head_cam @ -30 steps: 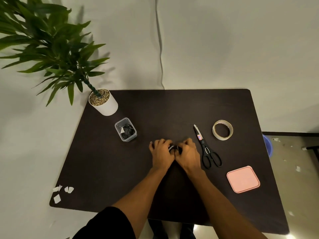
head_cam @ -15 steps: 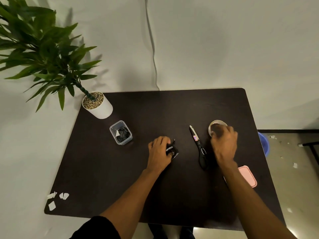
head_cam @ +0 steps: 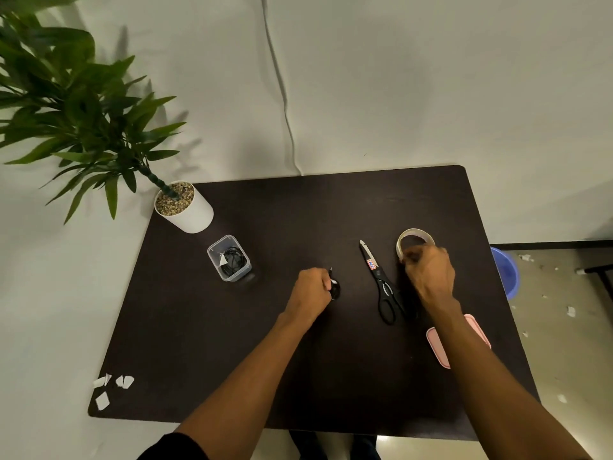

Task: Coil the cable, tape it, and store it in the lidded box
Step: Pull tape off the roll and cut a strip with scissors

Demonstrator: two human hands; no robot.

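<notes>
Coiled black cable point(head_cam: 335, 289) is sitting bunched in the left hand point(head_cam: 311, 292), which is curling tightly around it near the middle of the dark brown tabletop point(head_cam: 185, 343). Going from the left, small white paper scraps point(head_cam: 109, 388) are lying at the near corner, a white potted plant point(head_cam: 185, 210) is standing at the far corner, and a clear lidless plastic box point(head_cam: 229, 257) holding another black cord is sitting just beside it. Black-handled scissors point(head_cam: 379, 283) are lying between the hands. The right hand point(head_cam: 429, 277) is pinching the clear tape roll point(head_cam: 414, 242), tilting it off the tabletop. A pink square lid point(head_cam: 438, 346) is lying partly hidden under the right forearm.
</notes>
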